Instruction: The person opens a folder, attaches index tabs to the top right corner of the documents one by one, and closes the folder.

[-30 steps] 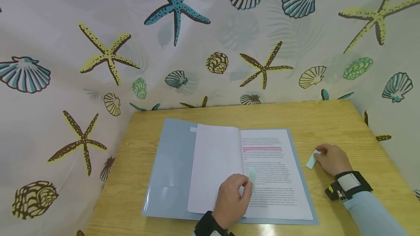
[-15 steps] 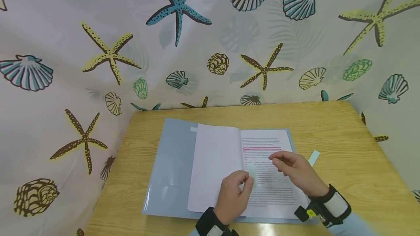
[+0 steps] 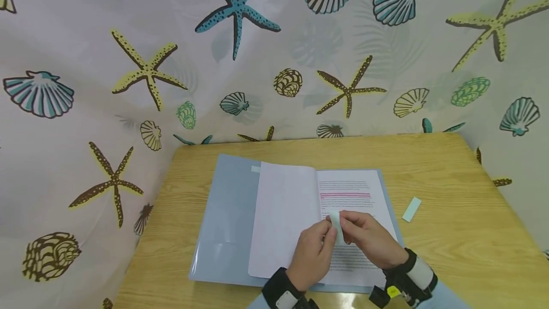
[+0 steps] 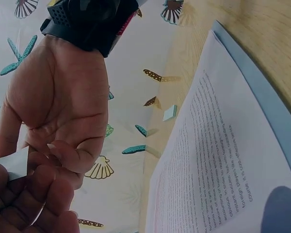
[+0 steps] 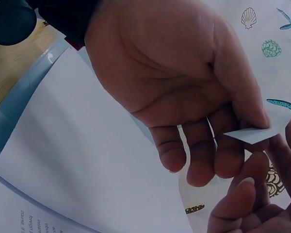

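The left hand point(image 3: 310, 254) and right hand point(image 3: 374, 241) pinch opposite edges of the pale-green strip point(image 3: 336, 227), probably because so flimsy a piece needs steadying above the printed page point(image 3: 377, 199).

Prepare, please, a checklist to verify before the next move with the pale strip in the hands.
1. Pale strip held: ok, left hand and right hand pinch it.
2. One hand free: not ok, both are occupied.
3. Folder open: ok, lying on the table.
4. Pink lines uncovered: ok, in the head view.
5. Second strip in view: ok, right of the folder.
6. Sticky face of the pale strip, if any: cannot tell.
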A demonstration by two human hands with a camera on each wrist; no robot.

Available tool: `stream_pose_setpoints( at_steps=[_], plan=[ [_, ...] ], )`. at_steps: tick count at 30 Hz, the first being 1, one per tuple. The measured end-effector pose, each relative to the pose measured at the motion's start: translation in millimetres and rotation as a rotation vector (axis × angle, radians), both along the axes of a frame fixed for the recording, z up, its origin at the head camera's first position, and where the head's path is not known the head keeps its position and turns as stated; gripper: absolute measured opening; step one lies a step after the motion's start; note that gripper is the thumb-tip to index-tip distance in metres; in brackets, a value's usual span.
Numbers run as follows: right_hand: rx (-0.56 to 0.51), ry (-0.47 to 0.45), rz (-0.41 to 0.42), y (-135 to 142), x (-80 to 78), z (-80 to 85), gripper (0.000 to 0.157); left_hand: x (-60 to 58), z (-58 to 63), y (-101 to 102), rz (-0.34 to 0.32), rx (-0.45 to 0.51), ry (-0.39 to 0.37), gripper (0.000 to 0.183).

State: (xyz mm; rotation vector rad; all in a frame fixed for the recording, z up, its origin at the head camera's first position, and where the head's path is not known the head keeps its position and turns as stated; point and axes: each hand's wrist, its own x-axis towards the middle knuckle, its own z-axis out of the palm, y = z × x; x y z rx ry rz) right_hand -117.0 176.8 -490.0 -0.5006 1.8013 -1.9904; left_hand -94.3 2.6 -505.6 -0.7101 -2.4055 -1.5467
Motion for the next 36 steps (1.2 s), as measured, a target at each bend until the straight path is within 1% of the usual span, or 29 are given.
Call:
stream_pose_setpoints(
  at_steps=[4, 8, 13, 18, 21, 23, 25, 27, 29, 32, 34, 36],
  plan=[
    [-0.029, -0.021, 0.01, -0.7, 2.4, -2.4, 0.035, 0.9, 1.6, 0.4, -0.022, -0.003, -0.005, 0.028],
    [-0.094, -0.046, 0.041, -2.2, 2.5, -3.7, 0.034, 2.6, 4.5, -0.6, -0.036, -0.012, -0.013, 0.028],
    [-0.18, -0.103, 0.089, -1.4, 2.1, -7.0, 0.03, 4.7, 6.3, -0.5, -0.053, -0.015, -0.029, 0.029],
    [-0.226, -0.115, 0.117, -1.4, 0.5, -10.2, 0.022, 3.7, 5.1, 0.8, -0.057, -0.007, -0.013, 0.028],
    [-0.227, -0.104, 0.131, -1.1, -0.7, -10.1, 0.018, 3.3, 4.4, 1.2, -0.046, -0.02, -0.004, 0.026],
    [-0.218, -0.082, 0.142, -0.2, -2.0, -9.4, 0.018, 3.3, 3.8, 1.3, -0.024, -0.055, 0.018, 0.022],
    [-0.203, -0.06, 0.141, 1.3, -4.1, -7.9, 0.019, 3.3, 3.7, 1.6, 0.014, -0.106, 0.056, 0.015],
    [-0.178, -0.041, 0.115, 4.5, -6.9, -6.5, 0.02, 2.8, 3.6, 2.1, 0.047, -0.149, 0.093, 0.012],
    [-0.144, -0.042, 0.051, 9.6, -10.3, -5.5, 0.019, 2.3, 3.4, 3.0, 0.077, -0.184, 0.127, 0.016],
    [-0.072, -0.038, -0.091, 20.3, -17.2, -5.4, 0.019, 1.6, 2.6, 4.6, 0.118, -0.241, 0.179, 0.025],
    [0.019, -0.004, -0.193, 29.9, -24.0, -6.3, 0.024, 1.8, 2.0, 5.9, 0.136, -0.287, 0.201, 0.028],
    [0.13, 0.05, -0.279, 41.1, -32.3, -6.8, 0.03, 2.0, 1.5, 8.0, 0.132, -0.327, 0.219, 0.029]
  ],
)
